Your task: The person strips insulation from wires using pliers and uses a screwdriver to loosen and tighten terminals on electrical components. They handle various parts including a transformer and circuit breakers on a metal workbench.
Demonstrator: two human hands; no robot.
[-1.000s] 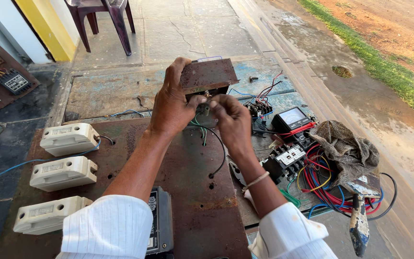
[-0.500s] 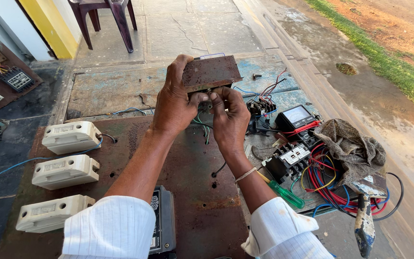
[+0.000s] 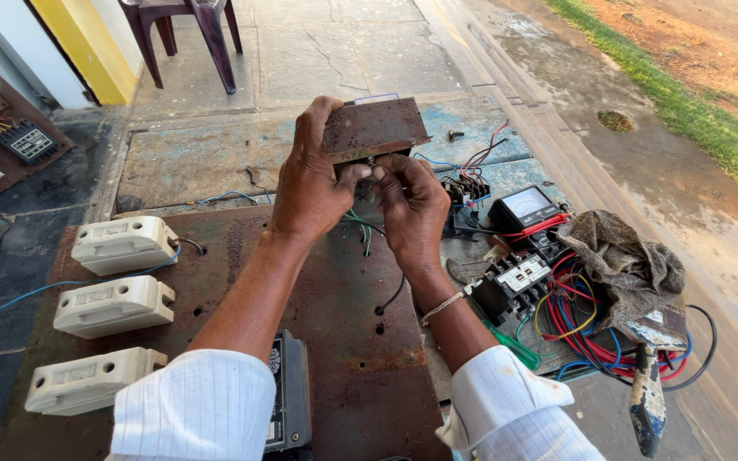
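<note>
Rusty metal box gripped by both hands, left hand, right hand, wires trailing below

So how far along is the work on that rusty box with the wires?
Looks done: three white fuse carriers sit mounted on the rusty metal panel. In hand: the left hand holds up a rusty metal box while the right hand pinches something small beneath it, with thin wires hanging below. Apparently left: the contactor and loose coloured wires lie unconnected.
</note>
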